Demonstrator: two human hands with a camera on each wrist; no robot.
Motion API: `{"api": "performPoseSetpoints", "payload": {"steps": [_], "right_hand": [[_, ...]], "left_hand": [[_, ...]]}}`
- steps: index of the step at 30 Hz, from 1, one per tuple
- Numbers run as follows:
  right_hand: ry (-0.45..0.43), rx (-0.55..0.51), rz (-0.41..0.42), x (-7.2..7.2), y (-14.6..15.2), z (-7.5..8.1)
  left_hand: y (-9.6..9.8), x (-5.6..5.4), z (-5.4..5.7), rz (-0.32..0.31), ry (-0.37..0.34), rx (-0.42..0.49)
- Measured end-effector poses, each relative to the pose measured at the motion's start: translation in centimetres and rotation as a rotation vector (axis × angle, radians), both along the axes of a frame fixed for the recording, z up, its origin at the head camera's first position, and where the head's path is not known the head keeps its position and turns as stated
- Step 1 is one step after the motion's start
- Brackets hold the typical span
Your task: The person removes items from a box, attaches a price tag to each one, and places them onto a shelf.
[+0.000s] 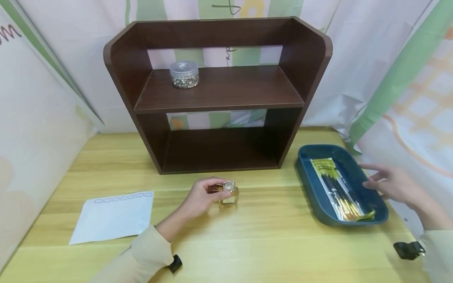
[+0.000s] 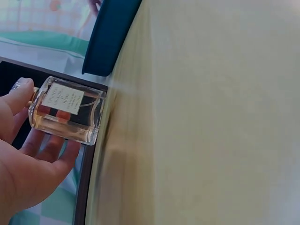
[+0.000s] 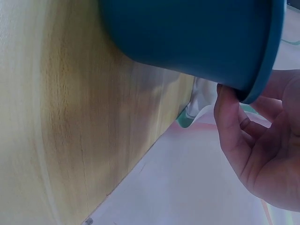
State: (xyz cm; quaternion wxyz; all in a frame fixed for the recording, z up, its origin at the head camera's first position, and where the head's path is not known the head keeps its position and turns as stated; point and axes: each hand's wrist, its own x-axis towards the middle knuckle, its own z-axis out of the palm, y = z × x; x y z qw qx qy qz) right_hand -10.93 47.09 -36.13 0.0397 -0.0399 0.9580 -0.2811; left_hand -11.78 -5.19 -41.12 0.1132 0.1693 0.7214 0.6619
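Observation:
My left hand [image 1: 198,199] grips a glass perfume bottle [image 1: 230,199] by its neck and cap in front of the shelf. In the left wrist view the bottle [image 2: 65,105] shows a pale label and amber liquid, its base right at the tabletop. At the right, my right hand [image 1: 398,184] holds the right rim of a dark blue plastic basin [image 1: 311,198], thumb over the inside and fingers outside below. The right wrist view shows the fingers [image 3: 229,122] under the basin's lip. Inside the basin lies a clear packet of slim paintbrushes [image 1: 336,192].
A dark brown two-tier shelf [image 1: 219,108] stands at the back of the wooden table [image 1: 255,251]. On its upper board sits a clear lidded jar [image 1: 184,74] of small silvery pieces. A white paper sheet [image 1: 113,218] lies at the left. Printed curtains [image 1: 389,98] enclose the table.

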Motion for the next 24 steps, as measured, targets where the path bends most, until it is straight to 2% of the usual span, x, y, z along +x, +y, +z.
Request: {"api": "performPoseSetpoints", "payload": {"steps": [7, 18, 24], "right_hand": [[-0.012, -0.001, -0.010, -0.1, 0.1, -0.1], [-0.029, 0.004, -0.013, -0.2, 0.3, -0.2], [-0.014, 0.005, -0.008, -0.1, 0.2, -0.2]], "left_hand": [[-0.7, 0.7, -0.3, -0.025, 0.004, -0.016], [-1.3, 1.2, -0.2, -0.003, -0.049, -0.021], [-2.8, 1.4, -0.3, -0.090, -0.020, -0.024]]}}
